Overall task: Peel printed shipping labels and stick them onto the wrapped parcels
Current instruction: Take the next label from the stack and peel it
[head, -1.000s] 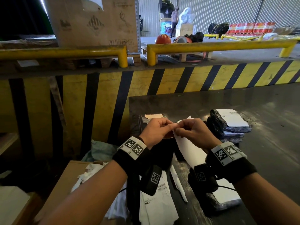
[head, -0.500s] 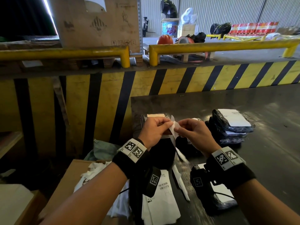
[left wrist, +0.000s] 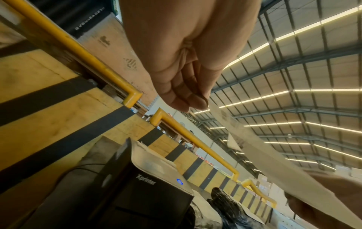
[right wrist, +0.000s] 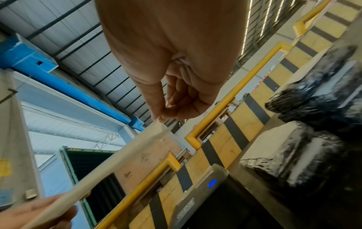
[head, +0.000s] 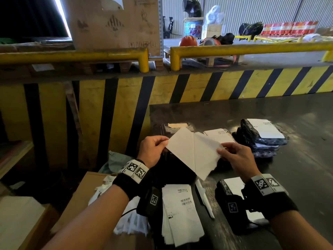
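Observation:
Above the printer, a white label sheet is spread open in two leaves joined along a straight line. My left hand pinches the left leaf's corner. My right hand pinches the edge of the right leaf. Which leaf is the label and which the backing I cannot tell. Seen from the wrists, the left hand and right hand each pinch an end of the sheet. Black wrapped parcels with white labels are stacked at the right. A further parcel lies under my right wrist.
The black label printer stands at the table's left end, below the sheet. A strip of printed labels hangs over the front edge. A cardboard box holding white paper scraps sits lower left. A yellow-black striped barrier stands behind the dark table.
My hands were close together, pinching a corner of the sheet. They have drawn apart sideways and the sheet has opened into two wide leaves.

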Demonstrator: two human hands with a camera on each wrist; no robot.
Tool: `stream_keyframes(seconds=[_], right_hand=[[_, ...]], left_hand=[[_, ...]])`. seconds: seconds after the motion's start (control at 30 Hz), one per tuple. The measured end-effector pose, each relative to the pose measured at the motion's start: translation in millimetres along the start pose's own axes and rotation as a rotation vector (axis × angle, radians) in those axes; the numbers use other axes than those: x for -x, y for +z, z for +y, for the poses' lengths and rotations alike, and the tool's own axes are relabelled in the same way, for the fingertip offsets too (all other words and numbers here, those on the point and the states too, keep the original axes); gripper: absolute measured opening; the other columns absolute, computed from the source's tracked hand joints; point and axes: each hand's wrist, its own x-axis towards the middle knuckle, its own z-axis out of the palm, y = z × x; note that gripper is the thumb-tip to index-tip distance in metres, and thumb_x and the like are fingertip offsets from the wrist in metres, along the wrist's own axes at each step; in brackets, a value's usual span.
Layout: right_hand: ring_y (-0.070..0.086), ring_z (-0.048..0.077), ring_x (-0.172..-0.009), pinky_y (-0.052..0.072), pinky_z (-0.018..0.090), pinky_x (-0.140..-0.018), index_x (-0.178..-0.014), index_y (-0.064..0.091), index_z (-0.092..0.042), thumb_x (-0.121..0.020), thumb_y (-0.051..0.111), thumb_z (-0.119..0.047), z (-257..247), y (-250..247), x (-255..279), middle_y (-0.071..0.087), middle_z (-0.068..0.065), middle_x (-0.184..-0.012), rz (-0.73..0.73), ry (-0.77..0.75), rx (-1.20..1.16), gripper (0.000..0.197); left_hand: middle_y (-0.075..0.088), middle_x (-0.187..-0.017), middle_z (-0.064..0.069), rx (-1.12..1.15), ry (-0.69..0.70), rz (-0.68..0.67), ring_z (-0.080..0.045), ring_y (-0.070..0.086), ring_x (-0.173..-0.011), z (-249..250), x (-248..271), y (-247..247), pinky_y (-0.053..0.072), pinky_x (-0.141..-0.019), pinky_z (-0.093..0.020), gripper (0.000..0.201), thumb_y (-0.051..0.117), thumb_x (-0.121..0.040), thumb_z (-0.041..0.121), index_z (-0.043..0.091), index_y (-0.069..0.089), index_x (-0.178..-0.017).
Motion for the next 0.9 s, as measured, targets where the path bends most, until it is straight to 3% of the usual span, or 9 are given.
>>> stream_keyframes(seconds=[0.17, 0.3, 0.4, 0.5, 0.63, 0.67, 0.73, 0.83, 0.9], right_hand=[[0.060, 0.019, -0.069, 0.054, 0.015, -0.061, -0.103, 0.066, -0.003, -0.078, 0.072, -0.006, 32.5, -24.4, -0.1, 0.067, 0.009, -0.079, 0.153, 0.080, -0.052, 0.025], [0.060, 0.025, -0.074, 0.054, 0.045, -0.080, -0.106, 0.066, 0.004, -0.080, 0.070, -0.006, 43.2, -43.8, 1.0, 0.066, 0.015, -0.080, 0.235, 0.109, -0.037, 0.028], [0.063, 0.019, -0.066, 0.059, 0.041, -0.073, -0.109, 0.064, 0.003, -0.083, 0.067, -0.007, 43.2, -58.3, 4.7, 0.066, 0.008, -0.078, 0.287, 0.093, -0.031, 0.028], [0.062, 0.025, -0.073, 0.058, 0.046, -0.076, -0.107, 0.066, -0.003, -0.084, 0.067, -0.011, 38.4, -57.8, 10.1, 0.067, 0.012, -0.080, 0.242, 0.044, -0.032, 0.024], [0.059, 0.001, -0.053, 0.051, 0.015, -0.053, -0.108, 0.064, -0.014, -0.083, 0.068, -0.009, 33.2, -29.4, 16.9, 0.066, 0.011, -0.074, 0.074, -0.041, 0.098, 0.026], [0.059, -0.001, -0.051, 0.049, 0.012, -0.051, -0.107, 0.064, -0.013, -0.083, 0.068, -0.006, 35.6, -20.0, 17.1, 0.066, 0.009, -0.073, 0.030, -0.029, 0.115, 0.026], [0.061, 0.000, -0.052, 0.050, 0.014, -0.054, -0.105, 0.067, -0.008, -0.082, 0.068, -0.005, 47.0, -3.3, 16.0, 0.067, 0.005, -0.072, -0.043, 0.001, 0.164, 0.023], [0.061, 0.011, -0.059, 0.053, 0.028, -0.068, -0.101, 0.069, -0.007, -0.081, 0.071, -0.012, 74.3, 14.5, 13.4, 0.066, 0.001, -0.070, -0.108, 0.059, 0.341, 0.021], [0.060, 0.008, -0.057, 0.050, 0.025, -0.068, -0.101, 0.070, -0.008, -0.081, 0.071, -0.014, 90.7, 24.8, 13.5, 0.065, 0.002, -0.070, -0.126, 0.109, 0.416, 0.021]], left_hand=[[0.070, -0.093, -0.010, 0.065, -0.110, 0.120, -0.022, 0.067, -0.079, -25.9, 1.0, -15.5, 0.057, -0.082, -0.041, 0.017, 0.058, -0.090, 0.007, 0.004, 0.070, -0.102], [0.066, -0.095, -0.013, 0.085, -0.194, 0.107, -0.011, 0.059, -0.068, -41.2, 5.5, -30.6, 0.052, -0.059, -0.011, 0.019, 0.054, -0.091, 0.001, -0.006, 0.065, -0.106], [0.064, -0.099, -0.014, 0.042, -0.250, 0.102, -0.016, 0.058, -0.070, -57.6, 9.8, -50.4, 0.051, -0.057, -0.008, 0.022, 0.053, -0.091, 0.000, -0.008, 0.064, -0.109], [0.067, -0.101, -0.017, -0.010, -0.285, 0.095, -0.019, 0.061, -0.073, -73.3, 13.7, -64.6, 0.054, -0.072, -0.027, 0.020, 0.054, -0.091, 0.001, -0.005, 0.066, -0.106], [0.068, -0.091, -0.014, -0.041, -0.255, 0.046, -0.012, 0.062, -0.066, -72.3, 22.5, -63.3, 0.050, -0.075, -0.029, 0.019, 0.056, -0.091, 0.004, 0.000, 0.067, -0.105], [0.068, -0.088, -0.012, -0.027, -0.252, 0.048, -0.010, 0.062, -0.064, -69.7, 24.5, -61.5, 0.052, -0.075, -0.029, 0.018, 0.056, -0.091, 0.006, 0.002, 0.068, -0.105], [0.067, -0.079, -0.006, 0.016, -0.245, 0.061, -0.001, 0.063, -0.055, -65.5, 28.8, -56.7, 0.054, -0.068, -0.021, 0.015, 0.057, -0.091, 0.007, 0.007, 0.068, -0.102], [0.065, -0.068, 0.000, 0.115, -0.257, 0.077, 0.002, 0.061, -0.050, -60.2, 35.2, -47.0, 0.054, -0.061, -0.016, 0.013, 0.056, -0.091, 0.006, 0.009, 0.067, -0.098], [0.066, -0.068, 0.000, 0.154, -0.268, 0.079, 0.002, 0.061, -0.050, -58.5, 38.8, -40.7, 0.053, -0.059, -0.015, 0.014, 0.056, -0.091, 0.004, 0.006, 0.068, -0.098]])
